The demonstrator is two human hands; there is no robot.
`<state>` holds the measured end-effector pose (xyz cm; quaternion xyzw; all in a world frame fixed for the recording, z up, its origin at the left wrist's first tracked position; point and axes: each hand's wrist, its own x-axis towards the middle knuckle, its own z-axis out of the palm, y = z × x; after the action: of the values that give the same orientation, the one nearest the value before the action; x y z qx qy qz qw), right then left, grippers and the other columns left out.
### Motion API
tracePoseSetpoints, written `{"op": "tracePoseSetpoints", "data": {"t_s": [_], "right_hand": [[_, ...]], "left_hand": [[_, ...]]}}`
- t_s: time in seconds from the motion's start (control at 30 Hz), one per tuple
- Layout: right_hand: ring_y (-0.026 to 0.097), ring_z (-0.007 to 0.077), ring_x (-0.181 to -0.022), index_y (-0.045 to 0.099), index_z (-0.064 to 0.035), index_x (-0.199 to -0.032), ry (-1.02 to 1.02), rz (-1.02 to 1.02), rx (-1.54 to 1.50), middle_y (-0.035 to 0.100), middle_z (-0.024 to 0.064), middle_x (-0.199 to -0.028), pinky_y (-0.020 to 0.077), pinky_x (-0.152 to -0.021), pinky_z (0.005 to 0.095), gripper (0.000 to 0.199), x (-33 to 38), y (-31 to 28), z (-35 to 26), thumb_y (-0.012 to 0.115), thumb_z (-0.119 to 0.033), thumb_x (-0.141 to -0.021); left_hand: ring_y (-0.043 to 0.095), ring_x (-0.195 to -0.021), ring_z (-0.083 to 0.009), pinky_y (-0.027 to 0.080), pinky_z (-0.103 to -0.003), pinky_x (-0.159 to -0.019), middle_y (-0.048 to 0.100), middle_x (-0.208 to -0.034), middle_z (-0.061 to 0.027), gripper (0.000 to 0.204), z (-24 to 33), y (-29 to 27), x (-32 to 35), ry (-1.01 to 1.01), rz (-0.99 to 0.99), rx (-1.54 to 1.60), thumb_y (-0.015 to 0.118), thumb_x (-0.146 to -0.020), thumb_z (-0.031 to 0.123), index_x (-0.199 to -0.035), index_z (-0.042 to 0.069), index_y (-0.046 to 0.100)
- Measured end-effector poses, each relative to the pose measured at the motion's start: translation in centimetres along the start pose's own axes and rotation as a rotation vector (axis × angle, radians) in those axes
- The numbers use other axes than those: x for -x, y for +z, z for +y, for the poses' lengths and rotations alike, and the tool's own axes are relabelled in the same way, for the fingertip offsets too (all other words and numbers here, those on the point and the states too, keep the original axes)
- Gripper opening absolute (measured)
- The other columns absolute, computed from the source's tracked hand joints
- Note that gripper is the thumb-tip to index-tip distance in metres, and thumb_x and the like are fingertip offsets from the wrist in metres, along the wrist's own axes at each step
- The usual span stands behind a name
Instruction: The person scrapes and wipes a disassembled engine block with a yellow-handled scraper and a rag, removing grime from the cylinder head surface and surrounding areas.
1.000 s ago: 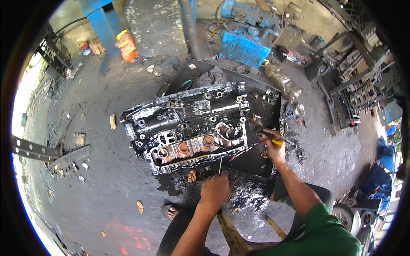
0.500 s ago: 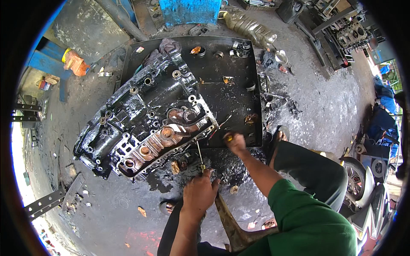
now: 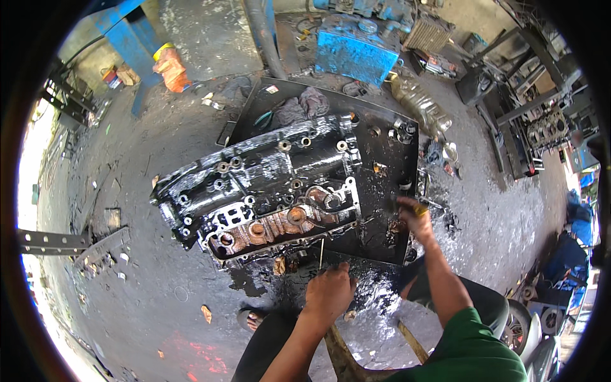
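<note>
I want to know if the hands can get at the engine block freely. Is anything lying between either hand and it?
Nothing visible blocks them. The left hand holds a thin rod reaching the engine block; the right hand sits beside it on the dark sheet.

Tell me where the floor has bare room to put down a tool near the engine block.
The gray floor left of the engine block is mostly bare, with only small scraps. The black sheet is crowded with small parts around the right hand. Wet debris surrounds the left hand.
</note>
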<state>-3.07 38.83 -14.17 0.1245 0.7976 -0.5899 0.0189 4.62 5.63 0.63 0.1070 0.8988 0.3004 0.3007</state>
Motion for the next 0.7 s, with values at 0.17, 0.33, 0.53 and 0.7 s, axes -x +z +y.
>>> {"op": "tracePoseSetpoints", "data": {"t_s": [0.17,0.33,0.53,0.7], "right_hand": [[0.064,0.0118,-0.092,0.071,-0.0073,-0.11,-0.458,-0.129,0.295,0.071,0.0055,-0.105,0.0508,-0.086,0.0272,0.026,-5.8,7.0,-24.8,0.073,-0.011,-0.085],[0.066,0.0162,-0.098,0.072,-0.0174,-0.107,-0.581,-0.565,0.349,0.072,0.0047,-0.108,0.0507,-0.091,0.0317,0.024,-8.7,22.9,-32.9,0.074,-0.022,-0.084],[0.071,0.0173,-0.09,0.07,-0.0118,-0.106,-0.969,-0.585,0.725,0.073,0.006,-0.103,0.0574,-0.079,0.0322,0.022,-11.0,19.7,-31.3,0.072,-0.011,-0.084],[0.07,0.0196,-0.084,0.063,-0.0112,-0.093,-0.86,-0.559,0.852,0.071,0.0074,-0.092,0.0562,-0.076,0.0335,0.013,-11.1,17.7,-30.7,0.065,-0.002,-0.084]], "left_hand": [[0.067,-0.091,-0.0391,0.054,-0.047,-0.08,0.069,-0.096,-0.0222,0.043,-0.3,-0.6,0.6,0.02,0.015,-0.002,0.058,-0.092,0.035,-0.122,0.005,0.056],[0.067,-0.092,-0.0383,0.054,-0.047,-0.079,0.069,-0.096,-0.0213,0.042,-0.6,-0.8,1.0,0.025,0.06,-0.008,0.056,-0.093,0.036,-0.121,0.005,0.056],[0.069,-0.085,-0.035,0.057,-0.044,-0.072,0.068,-0.091,-0.0175,0.031,-2.7,-1.5,2.8,0.092,0.267,-0.004,0.062,-0.088,0.03,-0.103,0.003,0.059],[0.069,-0.084,-0.0345,0.057,-0.043,-0.069,0.068,-0.09,-0.017,0.031,-3.2,-2.4,4.7,0.083,0.287,0.014,0.062,-0.088,0.031,-0.103,0.003,0.059]]}}
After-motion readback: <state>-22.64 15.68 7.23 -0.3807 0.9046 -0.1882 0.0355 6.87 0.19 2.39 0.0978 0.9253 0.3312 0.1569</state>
